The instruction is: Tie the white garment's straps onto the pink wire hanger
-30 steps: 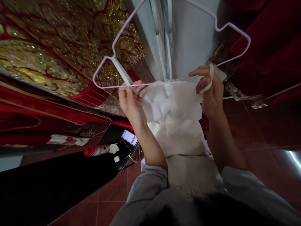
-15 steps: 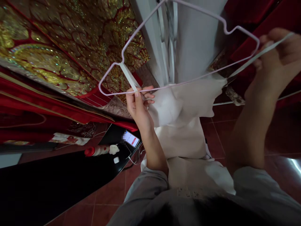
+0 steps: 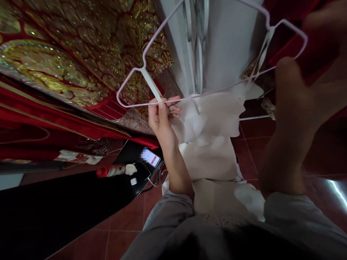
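The lower bar of a pale pink clothes hanger [image 3: 217, 90] is pinched in my left hand [image 3: 162, 115], together with a white strap [image 3: 151, 85] that runs up to the hanger's left notch. Over the right notch loops a second thin white strap [image 3: 262, 56], crossing the lower bar. Below the hanger hangs a white garment [image 3: 211, 115]. My right hand [image 3: 298, 86] is by the hanger's right end, dark and blurred. Its thumb overlaps the lower bar and stands apart from the fingers; I see nothing held there.
Gold-sequined red garments [image 3: 89, 61] hang at the left. A black table [image 3: 67, 213] carries a lit phone [image 3: 150, 157], a red-capped bottle [image 3: 108, 171] and a small white case [image 3: 133, 181]. Grey metal rails [image 3: 197, 47] stand ahead. Dark red cloth hangs at the right.
My right hand has let go of the right strap and moved toward the hanger's end. That strap, stretched out to the right before, now loops over the right notch. My left hand keeps its pinch.
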`<state>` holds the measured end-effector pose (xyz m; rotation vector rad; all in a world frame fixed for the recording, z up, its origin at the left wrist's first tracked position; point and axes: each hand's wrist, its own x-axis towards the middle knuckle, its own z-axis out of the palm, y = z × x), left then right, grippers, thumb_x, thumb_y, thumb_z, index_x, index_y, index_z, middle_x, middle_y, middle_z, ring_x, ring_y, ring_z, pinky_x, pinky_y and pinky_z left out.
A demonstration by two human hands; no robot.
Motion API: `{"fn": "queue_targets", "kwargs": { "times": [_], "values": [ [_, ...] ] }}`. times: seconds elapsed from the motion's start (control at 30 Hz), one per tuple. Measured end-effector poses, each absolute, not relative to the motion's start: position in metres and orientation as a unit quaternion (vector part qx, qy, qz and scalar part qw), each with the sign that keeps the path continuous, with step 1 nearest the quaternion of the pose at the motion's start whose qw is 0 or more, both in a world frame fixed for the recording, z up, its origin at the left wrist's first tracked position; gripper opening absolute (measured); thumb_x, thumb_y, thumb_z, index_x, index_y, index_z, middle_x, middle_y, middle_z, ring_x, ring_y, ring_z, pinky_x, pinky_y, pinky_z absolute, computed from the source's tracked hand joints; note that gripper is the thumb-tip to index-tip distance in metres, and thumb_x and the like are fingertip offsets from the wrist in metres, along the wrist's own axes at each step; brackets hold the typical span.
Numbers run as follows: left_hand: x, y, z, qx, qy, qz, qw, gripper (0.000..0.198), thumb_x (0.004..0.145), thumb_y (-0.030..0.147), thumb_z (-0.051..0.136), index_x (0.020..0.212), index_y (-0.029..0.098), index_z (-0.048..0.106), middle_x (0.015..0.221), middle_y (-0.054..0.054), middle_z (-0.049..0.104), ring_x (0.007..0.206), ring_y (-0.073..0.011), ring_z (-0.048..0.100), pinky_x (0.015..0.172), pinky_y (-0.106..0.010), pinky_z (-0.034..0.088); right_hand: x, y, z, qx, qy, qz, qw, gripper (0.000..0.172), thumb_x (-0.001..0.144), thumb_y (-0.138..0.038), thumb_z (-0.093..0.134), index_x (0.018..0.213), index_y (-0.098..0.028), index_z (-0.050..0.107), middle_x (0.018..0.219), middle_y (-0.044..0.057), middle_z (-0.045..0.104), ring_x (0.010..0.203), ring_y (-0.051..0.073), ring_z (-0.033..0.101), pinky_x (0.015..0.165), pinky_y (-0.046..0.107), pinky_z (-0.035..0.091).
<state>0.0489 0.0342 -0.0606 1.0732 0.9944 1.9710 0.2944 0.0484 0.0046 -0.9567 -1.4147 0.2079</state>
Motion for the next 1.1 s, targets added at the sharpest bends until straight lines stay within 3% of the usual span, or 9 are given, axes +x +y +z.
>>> {"fn": "queue_targets", "kwargs": {
  "times": [0.1, 0.17, 0.27, 0.4, 0.57, 0.73, 0.97, 1.03, 1.1],
  "values": [
    [0.052, 0.034, -0.062, 0.407, 0.381, 0.762, 0.329, 0.019, 0.099, 0.043, 0.067, 0.095, 0.025, 0.063, 0.096, -0.003, 0.081, 0.068, -0.0126, 0.068, 0.057, -0.023, 0.05, 0.276, 0.039, -0.021, -0.429, -0.744, 0.009, 0.512, 0.034, 0.09, -0.033, 0.069, 0.124, -0.029, 0.074, 0.12, 0.005, 0.074, 0.12, 0.032, 0.063, 0.114, 0.059, 0.047],
    [0.051, 0.032, -0.063, 0.401, 0.395, 0.763, 0.318, 0.019, 0.098, 0.043, 0.068, 0.096, 0.025, 0.065, 0.097, -0.004, 0.081, 0.07, -0.0128, 0.07, 0.056, -0.023, 0.049, 0.263, 0.036, -0.04, -0.452, -0.771, 0.045, 0.447, 0.042, 0.087, -0.04, 0.072, 0.129, -0.031, 0.068, 0.128, 0.007, 0.071, 0.128, 0.036, 0.059, 0.116, 0.066, 0.044],
    [0.044, 0.025, -0.063, 0.405, 0.433, 0.753, 0.285, 0.019, 0.099, 0.039, 0.065, 0.096, 0.022, 0.072, 0.098, -0.006, 0.08, 0.079, -0.0142, 0.073, 0.053, -0.022, 0.044, 0.25, 0.032, -0.06, -0.48, -0.743, 0.042, 0.464, 0.045, 0.089, -0.041, 0.07, 0.133, -0.036, 0.062, 0.133, 0.006, 0.067, 0.14, 0.037, 0.05, 0.124, 0.069, 0.035],
    [0.032, 0.008, -0.044, 0.447, 0.467, 0.714, 0.268, 0.021, 0.1, 0.029, 0.065, 0.086, 0.018, 0.076, 0.092, -0.007, 0.079, 0.081, -0.0145, 0.073, 0.052, -0.021, 0.039, 0.244, 0.03, -0.067, -0.469, -0.725, 0.052, 0.502, 0.039, 0.093, -0.038, 0.066, 0.132, -0.036, 0.06, 0.132, 0.006, 0.067, 0.139, 0.034, 0.049, 0.127, 0.067, 0.032],
    [0.025, 0.003, 0.004, 0.449, 0.414, 0.739, 0.286, 0.031, 0.1, 0.033, 0.065, 0.076, 0.015, 0.074, 0.072, -0.005, 0.074, 0.06, -0.0107, 0.066, 0.044, -0.019, 0.029, 0.246, 0.039, -0.067, -0.456, -0.728, 0.061, 0.508, 0.038, 0.091, -0.032, 0.067, 0.128, -0.034, 0.062, 0.129, 0.005, 0.068, 0.137, 0.033, 0.05, 0.126, 0.066, 0.033],
    [0.017, 0.019, 0.023, 0.383, 0.328, 0.813, 0.291, 0.024, 0.1, 0.028, 0.056, 0.099, 0.016, 0.078, 0.109, -0.006, 0.078, 0.099, -0.0143, 0.074, 0.053, -0.019, 0.045, 0.249, 0.041, -0.071, -0.46, -0.734, 0.081, 0.493, 0.037, 0.095, -0.037, 0.062, 0.132, -0.039, 0.061, 0.133, 0.005, 0.065, 0.142, 0.034, 0.046, 0.127, 0.068, 0.03],
    [0.014, 0.021, -0.009, 0.377, 0.359, 0.839, 0.157, 0.024, 0.096, 0.025, 0.065, 0.118, 0.023, 0.074, 0.145, -0.001, 0.063, 0.139, -0.0185, 0.058, 0.09, -0.024, 0.055, 0.252, 0.043, -0.068, -0.475, -0.74, 0.053, 0.474, 0.036, 0.095, -0.041, 0.063, 0.13, -0.036, 0.063, 0.13, 0.007, 0.066, 0.138, 0.035, 0.048, 0.124, 0.068, 0.036],
    [0.011, 0.024, -0.016, 0.381, 0.363, 0.842, 0.118, 0.031, 0.092, 0.02, 0.064, 0.122, 0.018, 0.071, 0.142, -0.005, 0.064, 0.127, -0.019, 0.064, 0.075, -0.022, 0.053, 0.252, 0.044, -0.067, -0.473, -0.738, 0.043, 0.479, 0.037, 0.093, -0.041, 0.065, 0.129, -0.033, 0.064, 0.129, 0.007, 0.066, 0.137, 0.036, 0.047, 0.124, 0.068, 0.036],
    [0.008, 0.029, -0.023, 0.371, 0.397, 0.834, 0.09, 0.032, 0.084, 0.015, 0.065, 0.116, 0.015, 0.07, 0.12, -0.007, 0.071, 0.099, -0.0162, 0.069, 0.058, -0.02, 0.042, 0.252, 0.044, -0.067, -0.471, -0.736, 0.04, 0.484, 0.037, 0.092, -0.039, 0.066, 0.128, -0.031, 0.064, 0.128, 0.008, 0.067, 0.136, 0.035, 0.047, 0.124, 0.068, 0.035]
  ]
}}
